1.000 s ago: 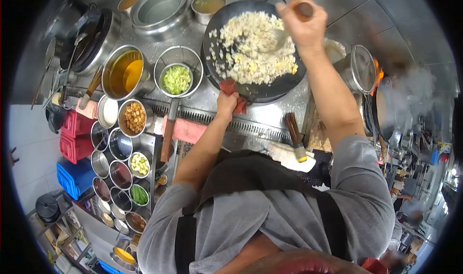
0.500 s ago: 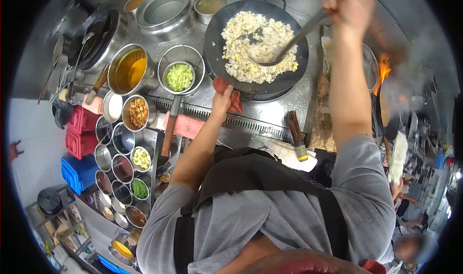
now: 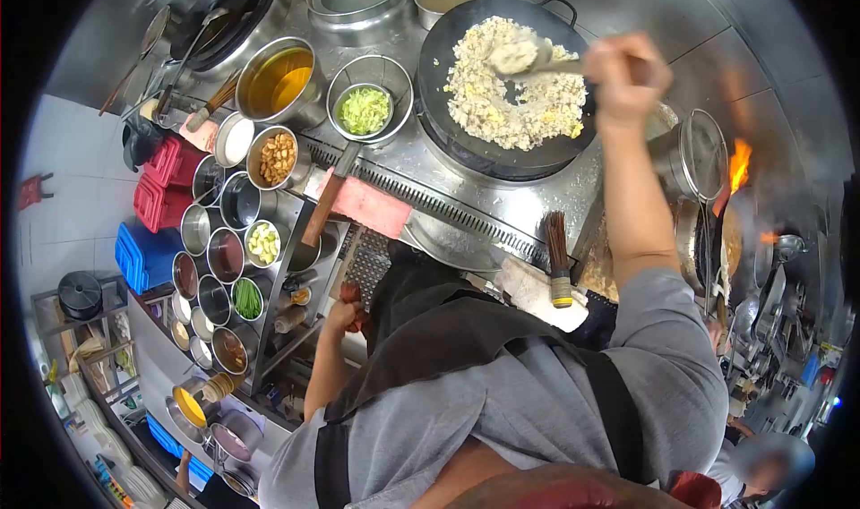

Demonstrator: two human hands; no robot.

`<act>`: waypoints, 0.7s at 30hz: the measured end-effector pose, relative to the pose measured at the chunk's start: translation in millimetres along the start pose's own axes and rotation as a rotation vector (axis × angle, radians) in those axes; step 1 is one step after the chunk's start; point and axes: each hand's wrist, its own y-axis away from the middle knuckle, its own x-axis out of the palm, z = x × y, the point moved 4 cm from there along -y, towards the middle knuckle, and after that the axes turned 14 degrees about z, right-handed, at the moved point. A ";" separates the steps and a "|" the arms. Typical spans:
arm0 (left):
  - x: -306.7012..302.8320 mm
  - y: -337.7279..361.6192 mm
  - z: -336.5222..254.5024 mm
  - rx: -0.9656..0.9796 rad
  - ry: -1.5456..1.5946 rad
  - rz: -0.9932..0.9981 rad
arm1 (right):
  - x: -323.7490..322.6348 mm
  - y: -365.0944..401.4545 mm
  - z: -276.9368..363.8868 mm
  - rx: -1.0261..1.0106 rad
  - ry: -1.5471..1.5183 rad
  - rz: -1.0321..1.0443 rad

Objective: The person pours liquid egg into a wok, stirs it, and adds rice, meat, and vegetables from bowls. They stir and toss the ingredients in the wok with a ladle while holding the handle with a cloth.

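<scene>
In the head view my right hand (image 3: pixel 625 79) is closed around the handle of a ladle (image 3: pixel 557 67). The ladle's bowl carries a heap of rice over the far part of the black wok (image 3: pixel 436 115). Egg-flecked fried rice (image 3: pixel 488 111) lies in a ring around the wok's floor. My left hand (image 3: pixel 340 316), low beside my apron (image 3: pixel 421 339), is closed on a bunched red cloth (image 3: pixel 351 296). That hand is away from the wok.
Left of the wok stand a strainer (image 3: pixel 400 84) with a bowl of chopped greens (image 3: pixel 364 111) and a pot of orange liquid (image 3: pixel 296 66). Several ingredient tins (image 3: pixel 224 252) line the left. A brush (image 3: pixel 557 258) lies near the front edge. Flame (image 3: pixel 739 164) rises at right.
My left hand has left the wok's near handle and dropped toward my body with the red cloth. The ladle has moved to the wok's far side and now holds rice. The view has shifted.
</scene>
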 end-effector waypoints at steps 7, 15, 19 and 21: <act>-33.2 -10.5 112.3 -0.133 -0.484 0.078 | 21.5 -11.0 41.5 0.073 0.238 0.017; -91.5 -39.2 214.0 0.041 -0.075 0.077 | 56.2 73.2 2.1 -0.198 0.390 -0.198; -100.0 -19.6 222.3 0.114 0.080 -0.049 | 90.8 155.6 28.1 0.139 0.457 -0.136; -106.0 -6.9 240.6 0.154 -0.137 -0.043 | 91.8 213.2 51.9 0.257 0.646 -0.132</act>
